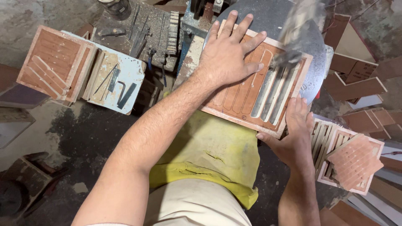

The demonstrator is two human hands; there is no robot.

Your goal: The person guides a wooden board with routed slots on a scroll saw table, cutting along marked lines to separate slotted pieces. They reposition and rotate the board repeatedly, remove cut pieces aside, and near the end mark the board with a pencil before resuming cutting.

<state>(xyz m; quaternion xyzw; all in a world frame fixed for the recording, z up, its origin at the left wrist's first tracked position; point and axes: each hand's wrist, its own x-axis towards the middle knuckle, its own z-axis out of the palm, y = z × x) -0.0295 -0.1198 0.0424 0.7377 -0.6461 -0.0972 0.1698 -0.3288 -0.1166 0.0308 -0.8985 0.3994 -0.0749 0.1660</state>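
Both hands are on the slotted brown panel (255, 90): the right hand (295, 134) grips its near edge, fingers curled under, while the left hand (228, 56) lies open and flat on top. The panel rests on a round grey machine table (268, 16) over his yellow apron (209, 159). Best keep even downward pressure, with fingertips away from the blurred spinning tool (299, 31) beyond.

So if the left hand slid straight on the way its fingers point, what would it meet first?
Probably the far edge of the grooved panel under the left hand, then the grey round machine table; depth is unclear.
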